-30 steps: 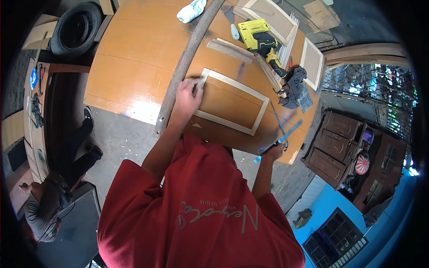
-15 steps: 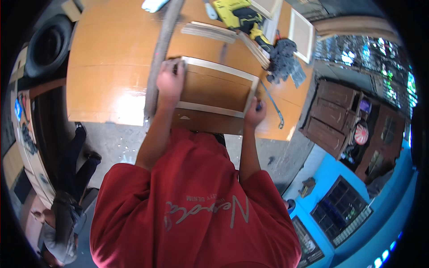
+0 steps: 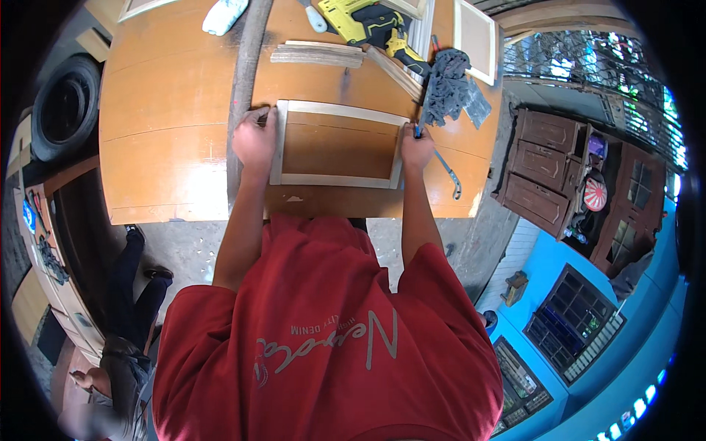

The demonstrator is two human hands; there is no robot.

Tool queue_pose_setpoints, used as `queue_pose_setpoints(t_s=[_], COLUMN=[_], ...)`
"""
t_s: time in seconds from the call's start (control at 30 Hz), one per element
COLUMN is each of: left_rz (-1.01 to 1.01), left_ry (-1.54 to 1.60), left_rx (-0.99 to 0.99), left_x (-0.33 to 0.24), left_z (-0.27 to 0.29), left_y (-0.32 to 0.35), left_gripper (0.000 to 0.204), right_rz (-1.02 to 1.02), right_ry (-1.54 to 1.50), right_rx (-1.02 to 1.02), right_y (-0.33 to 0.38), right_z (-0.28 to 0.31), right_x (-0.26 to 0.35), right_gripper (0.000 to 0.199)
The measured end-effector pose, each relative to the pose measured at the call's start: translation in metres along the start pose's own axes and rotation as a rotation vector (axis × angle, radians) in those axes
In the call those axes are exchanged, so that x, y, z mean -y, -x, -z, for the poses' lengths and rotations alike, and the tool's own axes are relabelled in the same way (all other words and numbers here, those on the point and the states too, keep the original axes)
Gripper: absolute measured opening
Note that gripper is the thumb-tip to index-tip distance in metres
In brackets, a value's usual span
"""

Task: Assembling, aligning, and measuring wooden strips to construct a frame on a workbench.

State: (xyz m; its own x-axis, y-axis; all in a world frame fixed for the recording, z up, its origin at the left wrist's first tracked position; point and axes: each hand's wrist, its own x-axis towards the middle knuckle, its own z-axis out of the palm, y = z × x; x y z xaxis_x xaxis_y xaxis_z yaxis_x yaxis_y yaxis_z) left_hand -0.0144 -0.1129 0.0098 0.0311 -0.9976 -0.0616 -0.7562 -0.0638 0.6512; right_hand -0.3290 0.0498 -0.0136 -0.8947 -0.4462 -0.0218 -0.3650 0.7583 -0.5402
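A pale wooden frame (image 3: 338, 181), rectangular with an open middle, lies flat on the glossy orange-brown table (image 3: 162, 88) in front of me. My left hand (image 3: 254, 143) is closed at the frame's left side, thumb and fingers at its edge near the far corner. At the opposite side, my right hand (image 3: 418, 149) is closed by the far right corner, its fingertips against the frame. A small blue object (image 3: 418, 131) sticks out of that hand; its kind is too small to tell. Just right of it lies a thin metal rod with a hooked end (image 3: 453, 182).
Beyond the frame lie thin wood strips (image 3: 316, 55), a yellow-and-black power tool (image 3: 353, 20), a dark crumpled cloth (image 3: 446, 81) and a panel (image 3: 475, 44). A long wooden bar (image 3: 241, 95) crosses the table at left. Another person (image 3: 125, 367) is at lower left.
The frame has turned from a slant to nearly level with the table's near edge. My left hand has shifted slightly down its left side; my right hand has moved up along the right side.
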Motion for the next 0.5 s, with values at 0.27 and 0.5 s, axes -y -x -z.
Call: queue_pose_setpoints(t_s=[0.27,0.5], left_rz=[0.016,0.022], left_ry=[0.015,0.051], left_rx=[0.029,0.052], left_x=[-0.010,-0.007], left_z=[-0.004,-0.003], left_y=[0.001,-0.003], left_gripper=[0.025,0.023], right_rz=[-0.046,-0.068], right_ry=[-0.107,-0.117], right_rx=[0.023,0.050], right_y=[-0.002,-0.001], right_z=[-0.003,-0.006], right_x=[-0.008,-0.004], right_gripper=[0.035,0.040])
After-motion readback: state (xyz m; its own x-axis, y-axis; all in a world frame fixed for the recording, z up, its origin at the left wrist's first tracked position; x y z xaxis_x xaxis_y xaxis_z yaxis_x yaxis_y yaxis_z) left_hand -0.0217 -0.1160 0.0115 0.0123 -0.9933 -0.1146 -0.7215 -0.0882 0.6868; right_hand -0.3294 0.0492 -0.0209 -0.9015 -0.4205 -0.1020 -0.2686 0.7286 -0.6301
